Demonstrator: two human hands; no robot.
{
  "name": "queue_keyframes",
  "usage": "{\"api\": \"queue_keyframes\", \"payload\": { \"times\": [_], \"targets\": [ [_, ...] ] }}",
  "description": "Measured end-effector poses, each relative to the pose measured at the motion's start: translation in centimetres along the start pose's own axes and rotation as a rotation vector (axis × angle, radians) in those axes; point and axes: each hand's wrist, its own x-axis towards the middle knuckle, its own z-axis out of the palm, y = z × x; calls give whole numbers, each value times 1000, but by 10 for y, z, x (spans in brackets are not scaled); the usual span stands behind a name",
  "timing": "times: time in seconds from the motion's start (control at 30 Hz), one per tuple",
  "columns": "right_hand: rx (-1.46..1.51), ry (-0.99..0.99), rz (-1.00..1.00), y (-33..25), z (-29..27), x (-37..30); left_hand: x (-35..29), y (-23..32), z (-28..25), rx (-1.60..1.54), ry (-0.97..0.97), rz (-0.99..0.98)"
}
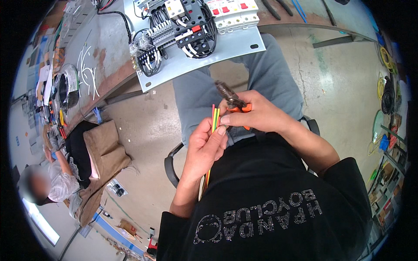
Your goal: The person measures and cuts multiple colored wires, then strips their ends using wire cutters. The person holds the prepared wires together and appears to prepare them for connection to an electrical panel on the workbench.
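In front of my belly, my left hand (203, 142) is closed around a small bundle of wires (215, 117), red and yellow-green. Their ends stick up past the fingers, and the rest trails down beside my left forearm. My right hand (263, 112) grips pliers (227, 93) with orange handles and dark, worn metal jaws, which point up and away from me. The thumb of that hand rests by the wires, close to my left fingertips. What lies between the two thumbs is partly hidden.
Beyond my knees, a metal mounting plate (237, 48) with breakers (233, 15), terminal blocks and black wiring overhangs the workbench (104, 65). Hand tools (278, 8) lie at the back right. A wire coil (68, 87) sits to the left, where another person (63, 185) works. Shelves stand far right.
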Motion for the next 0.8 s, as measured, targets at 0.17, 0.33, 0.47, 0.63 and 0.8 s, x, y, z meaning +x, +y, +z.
{"api": "queue_keyframes", "payload": {
  "times": [0.17,0.33,0.47,0.63,0.8],
  "targets": [
    [-534,130,-245,-4,-8,-11,-1,6,-6,-115,-25,-38],
    [-873,204,-336,0,6,-14,1,10,-13,-255,-86,-73],
    [-966,235,-465,2,12,-11,-1,10,-16,-343,-124,-88],
    [-1037,217,-451,-6,23,-16,-3,13,-14,-395,-146,-102],
    [-1118,212,-455,-12,23,-20,-4,11,-17,-409,-169,-110]
  ]
}}
